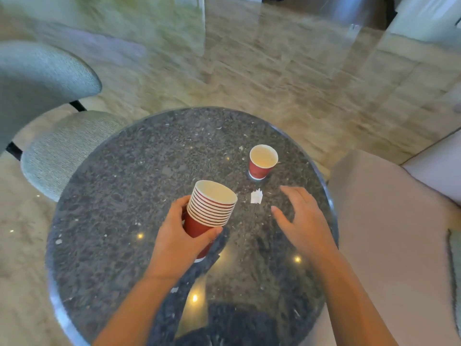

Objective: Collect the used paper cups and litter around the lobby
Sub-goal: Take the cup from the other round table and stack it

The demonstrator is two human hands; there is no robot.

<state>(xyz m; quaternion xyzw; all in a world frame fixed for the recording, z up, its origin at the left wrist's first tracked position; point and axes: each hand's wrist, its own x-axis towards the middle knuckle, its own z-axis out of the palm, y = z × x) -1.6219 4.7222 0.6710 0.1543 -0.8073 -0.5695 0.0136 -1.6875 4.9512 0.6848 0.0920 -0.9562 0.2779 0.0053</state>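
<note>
My left hand [179, 236] grips a stack of several nested red paper cups [209, 208], tilted with the white rims toward the upper right, above the round dark stone table [112, 196]. A single red paper cup [262, 162] stands upright on the table's far right part. A small white scrap of paper [256, 197] lies between that cup and the stack. My right hand [301, 218] hovers over the table just right of the scrap, fingers spread and relaxed, holding nothing.
A grey-green upholstered chair [62, 146] stands at the table's left. A pale sofa or armchair [389, 221] sits close to the table's right edge. Glossy marble floor [249, 83] stretches beyond the table.
</note>
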